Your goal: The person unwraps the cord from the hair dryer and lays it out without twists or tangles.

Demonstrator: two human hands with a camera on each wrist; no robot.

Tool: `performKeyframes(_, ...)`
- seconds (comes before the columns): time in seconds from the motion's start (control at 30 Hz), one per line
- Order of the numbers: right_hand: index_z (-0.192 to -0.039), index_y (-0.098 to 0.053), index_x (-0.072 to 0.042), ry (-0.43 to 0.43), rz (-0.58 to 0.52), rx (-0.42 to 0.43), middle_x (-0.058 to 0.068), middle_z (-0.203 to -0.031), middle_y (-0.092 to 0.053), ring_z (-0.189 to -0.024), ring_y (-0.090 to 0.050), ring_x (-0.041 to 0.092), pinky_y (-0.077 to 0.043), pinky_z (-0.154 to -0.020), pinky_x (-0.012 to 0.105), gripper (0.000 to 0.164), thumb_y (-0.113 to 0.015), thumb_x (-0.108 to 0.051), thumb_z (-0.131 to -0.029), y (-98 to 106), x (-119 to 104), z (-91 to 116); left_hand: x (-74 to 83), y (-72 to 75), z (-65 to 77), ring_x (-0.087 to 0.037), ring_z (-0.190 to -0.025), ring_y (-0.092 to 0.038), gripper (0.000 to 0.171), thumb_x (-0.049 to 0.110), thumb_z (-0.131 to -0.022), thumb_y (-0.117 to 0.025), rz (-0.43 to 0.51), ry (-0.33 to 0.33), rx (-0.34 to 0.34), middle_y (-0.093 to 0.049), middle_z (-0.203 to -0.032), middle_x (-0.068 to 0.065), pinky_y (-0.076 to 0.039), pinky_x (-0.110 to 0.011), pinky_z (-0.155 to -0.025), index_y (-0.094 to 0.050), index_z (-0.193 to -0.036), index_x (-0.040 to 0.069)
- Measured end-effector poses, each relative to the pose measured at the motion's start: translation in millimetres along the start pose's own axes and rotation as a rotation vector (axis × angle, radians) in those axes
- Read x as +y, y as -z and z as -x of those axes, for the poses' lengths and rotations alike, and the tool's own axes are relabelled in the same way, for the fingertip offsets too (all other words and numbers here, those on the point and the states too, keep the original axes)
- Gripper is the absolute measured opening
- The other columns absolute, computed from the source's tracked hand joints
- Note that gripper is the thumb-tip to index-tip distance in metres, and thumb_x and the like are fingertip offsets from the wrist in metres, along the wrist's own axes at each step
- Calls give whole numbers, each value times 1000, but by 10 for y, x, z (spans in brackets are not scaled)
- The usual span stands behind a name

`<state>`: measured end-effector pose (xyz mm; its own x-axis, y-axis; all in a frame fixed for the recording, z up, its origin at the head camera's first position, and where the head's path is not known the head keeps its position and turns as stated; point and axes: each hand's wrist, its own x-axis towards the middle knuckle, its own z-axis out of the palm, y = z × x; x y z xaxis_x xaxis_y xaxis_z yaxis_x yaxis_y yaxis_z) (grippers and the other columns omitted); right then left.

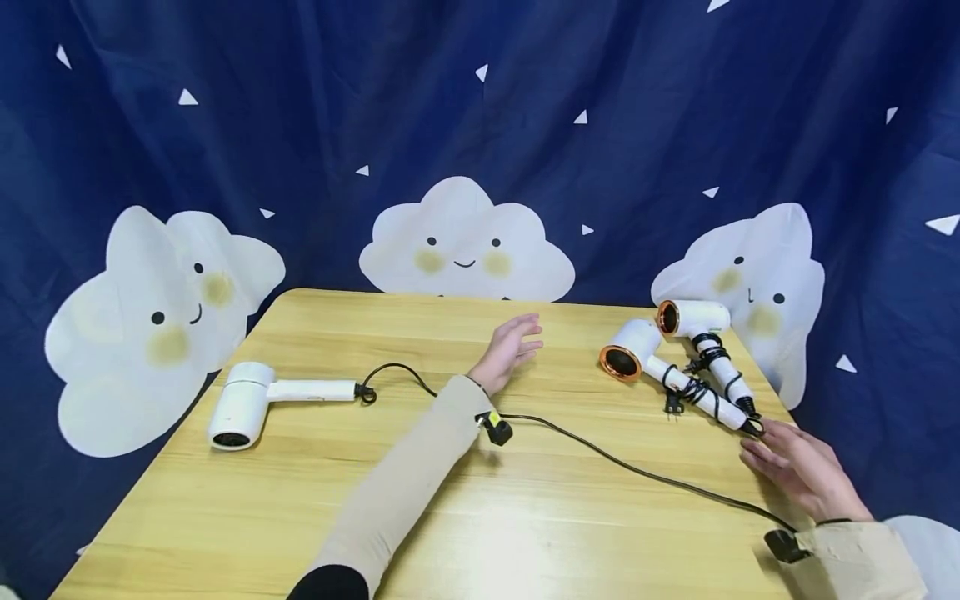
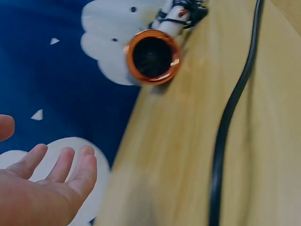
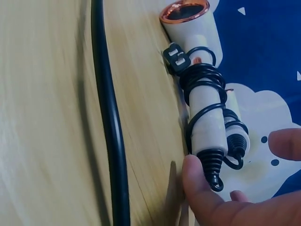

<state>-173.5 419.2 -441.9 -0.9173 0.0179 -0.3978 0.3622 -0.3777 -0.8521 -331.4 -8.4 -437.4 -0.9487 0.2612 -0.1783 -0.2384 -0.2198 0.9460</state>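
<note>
My left hand [image 1: 508, 354] is held over the middle of the table, fingers loosely extended and empty. To its right lie two white hair dryers side by side, cords wound round their handles. The nearer hair dryer [image 1: 637, 337] has an orange-rimmed nozzle turned toward the front, and its black plug [image 3: 177, 58] hangs beside the handle. Behind it, the farther hair dryer [image 1: 701, 317] lies close to the right edge. My right hand [image 1: 806, 471] reaches to the handle ends with relaxed fingers; in the right wrist view a fingertip [image 3: 193, 167] is right at the nearer handle's black cord sleeve.
A third white hair dryer [image 1: 243, 404] lies at the table's left, its cord [image 1: 401, 365] running behind my left sleeve. A black cable [image 1: 637, 469] stretches across between my wrists. Behind the wooden table [image 1: 360, 325] hangs a dark blue curtain [image 1: 450, 100] with clouds.
</note>
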Motion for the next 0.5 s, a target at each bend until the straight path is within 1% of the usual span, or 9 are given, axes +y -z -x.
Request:
performKeyframes(0.17, -95, -69, -11, -2, -101, -41, 3, -101, -66, -92, -77, 21, -62, -90, 33, 25, -49, -8, -108, 1, 18, -1, -138, -264, -110, -44, -140, -51, 49, 31, -106, -53, -13, 57, -3, -47, -156, -22, -41, -50, -120, -50, -151, 11)
performKeyframes(0.27, -98, -69, -10, -9, -156, -87, 7, -103, -67, -95, -76, 24, -61, -93, 34, 26, -46, -7, -109, 16, 54, -7, -206, -407, -169, -44, -141, -49, 52, 28, -106, -52, -17, 76, -13, -46, -158, -21, -41, -50, -120, -46, -154, 10)
performKeyframes(0.37, -101, -67, -11, -12, -193, -120, 9, -105, -66, -98, -76, 26, -60, -96, 35, 24, -46, -7, -109, 25, 83, -30, -254, -528, -214, -43, -140, -50, 55, 20, -103, -53, -13, 86, -5, -50, -156, -17, -41, -49, -119, -43, -157, 10)
performKeyframes(0.43, -102, -66, -12, -9, -203, -127, 9, -106, -66, -99, -76, 26, -59, -97, 35, 22, -46, -7, -109, 26, 92, -49, -279, -597, -241, -38, -134, -55, 58, 17, -100, -56, -17, 91, 9, -56, -150, -13, -44, -46, -116, -44, -157, 10)
performKeyframes(0.47, -103, -65, -12, -6, -209, -129, 9, -107, -65, -99, -76, 27, -59, -98, 35, 20, -46, -7, -109, 27, 95, -59, -289, -630, -253, -34, -124, -59, 60, 16, -98, -57, -22, 90, 14, -59, -144, -12, -47, -42, -111, -44, -157, 11)
performKeyframes(0.5, -104, -64, -12, -5, -211, -128, 9, -107, -65, -100, -76, 27, -59, -98, 35, 19, -46, -7, -109, 28, 99, -69, -302, -660, -265, -30, -117, -60, 62, 15, -96, -59, -26, 92, 21, -62, -137, -10, -49, -39, -105, -45, -156, 12)
